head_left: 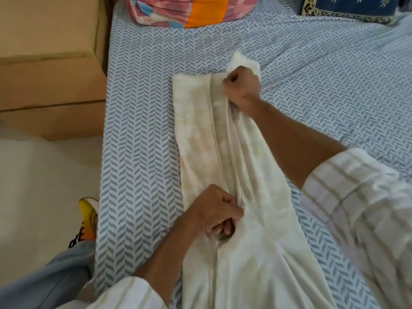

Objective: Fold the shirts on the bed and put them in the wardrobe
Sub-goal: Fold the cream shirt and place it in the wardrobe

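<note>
a: herringbone blue-and-white bed sheet [145,130] fills most of the view, and the pale cream shirt [200,134] lies along it from the near edge toward the far side, already narrowed into a long strip.

b: where are the hands on it?

a: the right hand [242,85] is a closed fist at the far end, bunching the shirt's upper right layer. the left hand [215,210] sits nearer, fingers curled round a fold at the middle seam. both are gripping cloth, neither is slack.

b: what might spoil the fold?

a: likely the far corner. a bit of cloth pokes out beyond the right fist, so if that layer is drawn across unevenly, the strip could end up crooked. the near end also drapes off the bed edge and could drag the rest down once the grip loosens.

b: anything else around?

a: a pink and orange bundle [189,10] at the far edge, a dark blue patterned cushion [350,7] far right.
</note>
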